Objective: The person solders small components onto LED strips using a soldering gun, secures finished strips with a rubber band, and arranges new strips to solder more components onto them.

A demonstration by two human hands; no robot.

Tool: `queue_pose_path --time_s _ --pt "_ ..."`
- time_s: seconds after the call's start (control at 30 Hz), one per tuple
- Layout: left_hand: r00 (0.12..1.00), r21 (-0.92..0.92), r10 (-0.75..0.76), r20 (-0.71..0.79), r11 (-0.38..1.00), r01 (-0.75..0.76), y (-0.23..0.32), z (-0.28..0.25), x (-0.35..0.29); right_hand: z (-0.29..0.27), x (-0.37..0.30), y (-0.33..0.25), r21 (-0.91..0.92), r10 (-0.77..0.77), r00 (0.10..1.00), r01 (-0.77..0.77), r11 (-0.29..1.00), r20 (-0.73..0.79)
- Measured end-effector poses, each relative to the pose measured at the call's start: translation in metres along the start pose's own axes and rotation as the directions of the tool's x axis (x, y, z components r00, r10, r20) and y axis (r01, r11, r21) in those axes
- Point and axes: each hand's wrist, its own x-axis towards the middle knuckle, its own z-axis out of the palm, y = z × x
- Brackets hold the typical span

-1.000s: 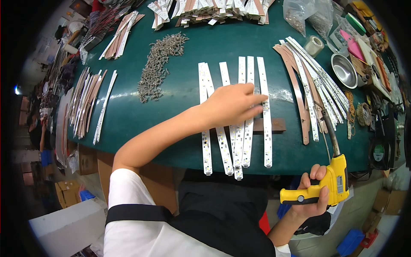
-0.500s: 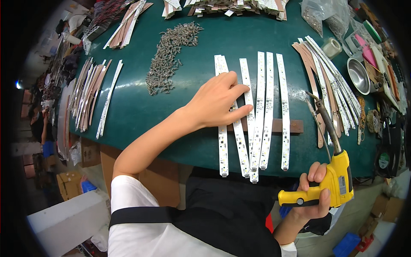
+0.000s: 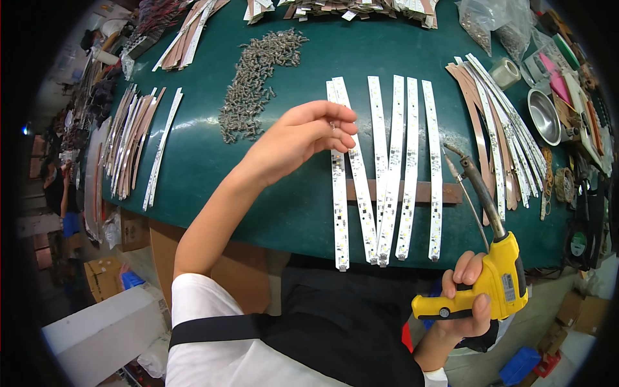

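My right hand is wrapped around the handle of a yellow soldering gun. Its long metal barrel and thin feed tube point up and left, the tip just right of the strips. Above the leftmost LED strips, my left hand hovers with its fingers curled together; a tiny shiny thing shows between them, too small to name. Under it lie a white LED strip and a slanted one. Several more, such as the right-hand strip, fan out across a brown bar, small parts at their near ends.
A heap of small metal parts lies left of centre. Stacks of strips stand left, right and at the far edge of the green table. A steel bowl, tape roll and plastic bags crowd the right side.
My left hand has lifted off the strips and drawn back left, its fingers curling together. A middle strip has shifted up. The soldering gun has moved slightly left.
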Motion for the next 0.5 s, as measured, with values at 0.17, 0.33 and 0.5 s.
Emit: queue_pose_path --time_s 0.17,0.33,0.5 --pt "0.999 -0.051 -0.043 -0.012 0.998 0.042 -0.003 -0.014 -0.026 0.005 0.003 0.006 -0.011 0.08 0.997 -0.08 0.997 0.003" --pt "0.994 -0.097 -0.065 -0.092 0.994 0.056 -0.013 -0.021 -0.036 0.017 0.006 0.014 0.015 0.129 0.992 -0.13 0.991 0.014" --pt "0.996 -0.012 0.007 -0.094 1.0 -0.008 -0.023 -0.032 -0.039 0.029 0.008 0.019 0.022 0.182 0.983 -0.183 0.983 0.026"
